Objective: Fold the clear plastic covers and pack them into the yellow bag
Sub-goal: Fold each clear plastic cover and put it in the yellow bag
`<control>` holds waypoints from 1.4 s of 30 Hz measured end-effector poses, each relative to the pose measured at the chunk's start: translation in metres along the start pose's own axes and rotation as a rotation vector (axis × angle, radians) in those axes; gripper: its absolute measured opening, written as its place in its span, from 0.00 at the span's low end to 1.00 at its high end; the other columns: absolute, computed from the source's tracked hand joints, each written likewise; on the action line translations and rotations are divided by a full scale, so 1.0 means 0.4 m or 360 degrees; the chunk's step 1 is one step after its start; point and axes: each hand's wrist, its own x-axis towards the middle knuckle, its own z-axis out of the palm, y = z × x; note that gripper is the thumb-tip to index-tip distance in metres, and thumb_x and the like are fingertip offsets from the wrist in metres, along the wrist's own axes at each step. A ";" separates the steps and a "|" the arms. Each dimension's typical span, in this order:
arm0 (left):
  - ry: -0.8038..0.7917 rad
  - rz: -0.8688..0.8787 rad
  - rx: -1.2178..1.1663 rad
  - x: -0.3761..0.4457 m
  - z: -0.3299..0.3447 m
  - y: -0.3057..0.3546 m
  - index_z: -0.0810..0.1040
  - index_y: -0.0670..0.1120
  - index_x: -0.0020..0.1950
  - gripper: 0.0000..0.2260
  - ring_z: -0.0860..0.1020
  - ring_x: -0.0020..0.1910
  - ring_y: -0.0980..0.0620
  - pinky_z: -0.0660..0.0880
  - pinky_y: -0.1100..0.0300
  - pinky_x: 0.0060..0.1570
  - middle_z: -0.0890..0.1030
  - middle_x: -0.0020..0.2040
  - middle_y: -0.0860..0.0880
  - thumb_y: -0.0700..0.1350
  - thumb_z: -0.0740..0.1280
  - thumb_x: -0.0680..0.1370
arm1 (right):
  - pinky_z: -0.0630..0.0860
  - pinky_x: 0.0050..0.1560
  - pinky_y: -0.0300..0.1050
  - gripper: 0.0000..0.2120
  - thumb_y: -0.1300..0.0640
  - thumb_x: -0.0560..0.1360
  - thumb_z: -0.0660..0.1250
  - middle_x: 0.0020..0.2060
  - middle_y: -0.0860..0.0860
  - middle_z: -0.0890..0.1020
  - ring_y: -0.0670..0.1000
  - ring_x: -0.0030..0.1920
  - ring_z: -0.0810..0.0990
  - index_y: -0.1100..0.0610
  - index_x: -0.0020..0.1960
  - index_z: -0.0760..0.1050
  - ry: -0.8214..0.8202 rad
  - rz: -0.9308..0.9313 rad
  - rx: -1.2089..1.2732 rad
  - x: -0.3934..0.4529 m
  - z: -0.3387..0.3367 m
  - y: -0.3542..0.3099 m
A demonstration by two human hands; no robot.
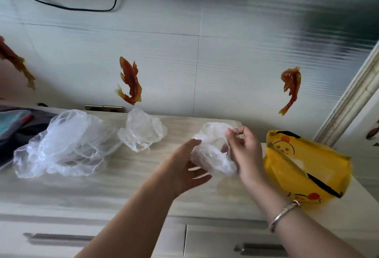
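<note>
A crumpled clear plastic cover (213, 151) is held between both hands above the cabinet top. My right hand (244, 151) pinches its upper edge with thumb and fingertips. My left hand (188, 167) lies under its left side with fingers spread and thumb on top. The yellow bag (303, 165) with a cartoon chick print lies on the cabinet top just right of my right hand, its mouth facing left. A second small clear cover (141, 130) sits at the back centre. A large pile of clear covers (65, 145) lies at the left.
The light wood-grain cabinet top (127, 177) has drawers with metal handles (59, 237) below its front edge. Dark items (14, 126) lie at the far left. A tiled wall with fish stickers stands behind, and a door frame (352, 98) rises at the right.
</note>
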 end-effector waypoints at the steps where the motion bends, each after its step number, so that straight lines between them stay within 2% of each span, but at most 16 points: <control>1: -0.0005 0.0047 -0.0053 0.005 0.005 -0.006 0.80 0.39 0.55 0.12 0.82 0.43 0.44 0.79 0.51 0.49 0.83 0.47 0.42 0.43 0.66 0.75 | 0.72 0.30 0.40 0.08 0.59 0.78 0.65 0.26 0.53 0.79 0.45 0.25 0.77 0.64 0.45 0.70 0.0010 -0.0045 -0.0050 -0.002 0.007 0.002; 3: 0.0167 0.0190 -0.0075 0.019 0.006 -0.006 0.79 0.37 0.54 0.09 0.81 0.36 0.45 0.79 0.57 0.37 0.83 0.41 0.41 0.38 0.63 0.78 | 0.71 0.29 0.38 0.08 0.59 0.78 0.64 0.24 0.52 0.79 0.45 0.24 0.77 0.62 0.43 0.69 0.0007 -0.0125 -0.0172 -0.008 0.022 0.007; 6: 0.0658 0.0589 0.0288 0.030 -0.014 0.010 0.76 0.38 0.46 0.07 0.70 0.20 0.54 0.68 0.66 0.22 0.77 0.31 0.45 0.38 0.60 0.80 | 0.68 0.27 0.36 0.08 0.57 0.78 0.65 0.22 0.48 0.75 0.43 0.23 0.74 0.61 0.44 0.69 0.0043 -0.0198 -0.0299 -0.016 0.035 0.009; 9: 0.0822 0.1116 0.0951 0.035 -0.036 0.019 0.75 0.39 0.44 0.09 0.71 0.18 0.55 0.69 0.64 0.20 0.75 0.28 0.47 0.41 0.60 0.80 | 0.69 0.24 0.39 0.09 0.54 0.79 0.64 0.24 0.47 0.75 0.43 0.21 0.72 0.60 0.46 0.70 0.0120 -0.0082 -0.0264 -0.006 0.031 0.013; 11: 0.0821 0.1264 0.1272 0.036 -0.046 0.018 0.75 0.43 0.43 0.09 0.74 0.20 0.51 0.74 0.58 0.25 0.76 0.26 0.47 0.44 0.61 0.81 | 0.70 0.25 0.41 0.09 0.53 0.79 0.63 0.27 0.49 0.76 0.43 0.22 0.72 0.59 0.47 0.72 0.0186 0.0032 -0.0262 0.009 0.023 0.019; 16: 0.0819 0.1218 0.1387 0.054 -0.082 0.011 0.76 0.42 0.42 0.08 0.72 0.19 0.55 0.72 0.62 0.23 0.76 0.27 0.47 0.43 0.62 0.80 | 0.72 0.27 0.41 0.12 0.50 0.78 0.64 0.31 0.53 0.77 0.47 0.26 0.75 0.59 0.46 0.71 0.0049 0.0314 -0.0339 0.030 0.013 0.037; 19: 0.0625 0.1027 0.1193 0.058 -0.081 0.029 0.79 0.42 0.43 0.08 0.68 0.18 0.56 0.65 0.68 0.19 0.74 0.24 0.49 0.42 0.64 0.79 | 0.73 0.36 0.44 0.22 0.37 0.73 0.65 0.36 0.51 0.77 0.50 0.37 0.78 0.57 0.43 0.69 -0.0243 0.0516 -0.0414 0.053 0.019 0.056; 22: 0.0360 0.0827 0.1182 0.053 -0.080 0.043 0.82 0.44 0.44 0.09 0.66 0.18 0.56 0.62 0.70 0.19 0.74 0.24 0.50 0.45 0.65 0.79 | 0.75 0.49 0.46 0.35 0.28 0.59 0.71 0.46 0.49 0.82 0.51 0.47 0.83 0.52 0.55 0.71 -0.0561 0.0672 -0.0084 0.064 0.018 0.054; 24: 0.0219 0.0725 0.1242 0.047 -0.083 0.045 0.82 0.45 0.46 0.10 0.66 0.20 0.56 0.62 0.70 0.20 0.75 0.25 0.50 0.48 0.64 0.80 | 0.78 0.51 0.47 0.28 0.41 0.65 0.74 0.47 0.50 0.84 0.50 0.45 0.84 0.50 0.60 0.72 -0.0781 0.0670 0.0049 0.067 0.007 0.049; 27: 0.0196 0.0613 0.1252 0.050 -0.094 0.046 0.83 0.46 0.46 0.13 0.73 0.24 0.56 0.67 0.70 0.24 0.77 0.27 0.49 0.53 0.64 0.79 | 0.79 0.39 0.38 0.10 0.63 0.72 0.71 0.38 0.52 0.83 0.49 0.37 0.80 0.57 0.53 0.76 -0.0972 0.0556 -0.0002 0.064 0.009 0.038; 31: 0.0123 0.0332 0.1017 0.052 -0.114 0.049 0.81 0.46 0.52 0.24 0.83 0.43 0.50 0.79 0.58 0.45 0.85 0.44 0.45 0.65 0.66 0.72 | 0.74 0.25 0.35 0.05 0.68 0.75 0.68 0.29 0.54 0.79 0.45 0.23 0.75 0.63 0.43 0.73 -0.0548 0.0535 0.0047 0.062 0.034 0.053; 33: 0.0045 0.0249 0.0955 0.052 -0.107 0.038 0.78 0.45 0.56 0.23 0.84 0.47 0.50 0.81 0.58 0.45 0.84 0.49 0.46 0.61 0.70 0.71 | 0.72 0.25 0.36 0.06 0.64 0.76 0.67 0.27 0.52 0.79 0.45 0.22 0.75 0.60 0.42 0.71 -0.0365 0.0460 -0.0104 0.066 0.036 0.069; 36: 0.0333 0.0321 0.0712 0.081 -0.080 0.015 0.75 0.41 0.58 0.17 0.82 0.43 0.49 0.82 0.57 0.38 0.82 0.51 0.44 0.46 0.73 0.73 | 0.69 0.23 0.36 0.05 0.59 0.77 0.66 0.29 0.51 0.79 0.43 0.23 0.75 0.57 0.45 0.72 -0.0239 0.0278 -0.0428 0.065 0.030 0.096; 38: 0.0613 0.0488 0.0730 0.104 -0.078 0.008 0.74 0.42 0.55 0.12 0.79 0.33 0.52 0.78 0.62 0.30 0.79 0.45 0.46 0.43 0.71 0.75 | 0.71 0.25 0.38 0.04 0.57 0.78 0.64 0.30 0.50 0.79 0.45 0.27 0.76 0.56 0.47 0.71 -0.0156 0.0126 -0.0651 0.065 0.019 0.109; 40: 0.0790 0.0730 0.1024 0.118 -0.087 0.005 0.72 0.43 0.52 0.08 0.76 0.27 0.51 0.76 0.63 0.25 0.77 0.40 0.48 0.43 0.68 0.76 | 0.73 0.29 0.45 0.04 0.55 0.79 0.63 0.30 0.50 0.78 0.50 0.30 0.77 0.55 0.48 0.70 -0.0141 -0.0006 -0.0924 0.067 0.003 0.127; 42: 0.0896 0.0889 0.1424 0.128 -0.102 -0.002 0.72 0.46 0.52 0.08 0.80 0.34 0.46 0.79 0.56 0.34 0.78 0.42 0.47 0.46 0.67 0.77 | 0.67 0.27 0.45 0.04 0.53 0.79 0.62 0.30 0.50 0.77 0.51 0.30 0.76 0.54 0.50 0.70 -0.0147 -0.0058 -0.1179 0.072 -0.015 0.143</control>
